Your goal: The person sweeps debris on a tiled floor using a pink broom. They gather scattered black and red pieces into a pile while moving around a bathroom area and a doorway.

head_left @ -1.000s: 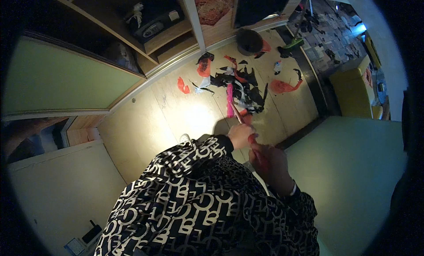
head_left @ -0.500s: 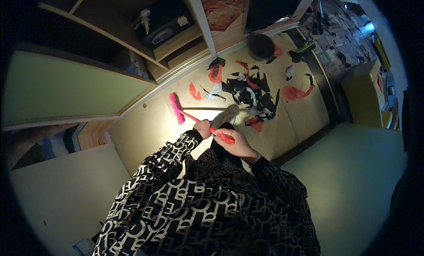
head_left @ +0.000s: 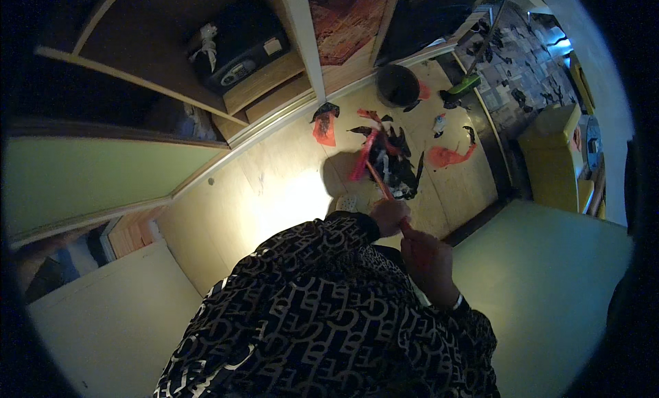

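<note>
A broom with a red handle and a bright pink head (head_left: 362, 157) is held in both hands. My left hand (head_left: 389, 216) wraps round the lower part of the handle. Farther up it, my right hand (head_left: 427, 259) is closed round the end. The broom head rests at the left side of a pile of black, red and white plastic scraps (head_left: 395, 166) on the light wooden floor (head_left: 274, 185). To the left of the pile lies a red and black scrap (head_left: 325, 127). A red strip (head_left: 449, 156) lies to its right.
A dark bucket (head_left: 397, 86) stands beyond the pile by the wall. A green broom (head_left: 461, 89) leans near the dark threshold at the far right. Along the left are shelves with a black box (head_left: 237, 51). A yellow cabinet (head_left: 549, 140) stands at the right.
Both hands and the broom have moved right. The pink head has gone from bare floor at the left to the pile, and scraps left of the pile have been pushed into it.
</note>
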A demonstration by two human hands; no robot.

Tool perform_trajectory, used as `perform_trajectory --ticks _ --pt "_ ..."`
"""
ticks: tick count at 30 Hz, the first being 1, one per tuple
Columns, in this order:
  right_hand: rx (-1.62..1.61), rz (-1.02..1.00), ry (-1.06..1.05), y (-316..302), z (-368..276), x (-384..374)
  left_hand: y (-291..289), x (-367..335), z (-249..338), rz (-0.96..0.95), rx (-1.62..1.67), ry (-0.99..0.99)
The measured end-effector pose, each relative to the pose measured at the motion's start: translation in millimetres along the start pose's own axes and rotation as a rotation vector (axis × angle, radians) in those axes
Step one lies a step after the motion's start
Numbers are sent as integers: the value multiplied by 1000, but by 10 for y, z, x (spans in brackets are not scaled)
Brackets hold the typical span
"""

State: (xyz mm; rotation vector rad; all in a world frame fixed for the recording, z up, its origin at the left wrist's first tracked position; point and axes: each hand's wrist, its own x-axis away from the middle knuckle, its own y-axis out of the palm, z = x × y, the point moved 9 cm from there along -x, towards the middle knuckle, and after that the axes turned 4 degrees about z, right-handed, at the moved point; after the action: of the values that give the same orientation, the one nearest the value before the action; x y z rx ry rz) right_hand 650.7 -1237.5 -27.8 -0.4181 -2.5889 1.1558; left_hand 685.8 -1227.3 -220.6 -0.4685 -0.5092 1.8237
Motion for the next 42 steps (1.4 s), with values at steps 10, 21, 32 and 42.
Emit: perform_trajectory --ticks 10,21,32,42 --pt "-260 85 3 -282 -95 -369 -983 -210 152 22 -147 10" --pt "-354 149 264 348 884 -238 316 -325 -1005 -409 -338 -134" --pt "-64 236 215 -475 206 261 -237 -434 548 -387 -306 160" --pt "-842 350 391 963 1701 -158 350 -656 -801 -406 -527 -20"
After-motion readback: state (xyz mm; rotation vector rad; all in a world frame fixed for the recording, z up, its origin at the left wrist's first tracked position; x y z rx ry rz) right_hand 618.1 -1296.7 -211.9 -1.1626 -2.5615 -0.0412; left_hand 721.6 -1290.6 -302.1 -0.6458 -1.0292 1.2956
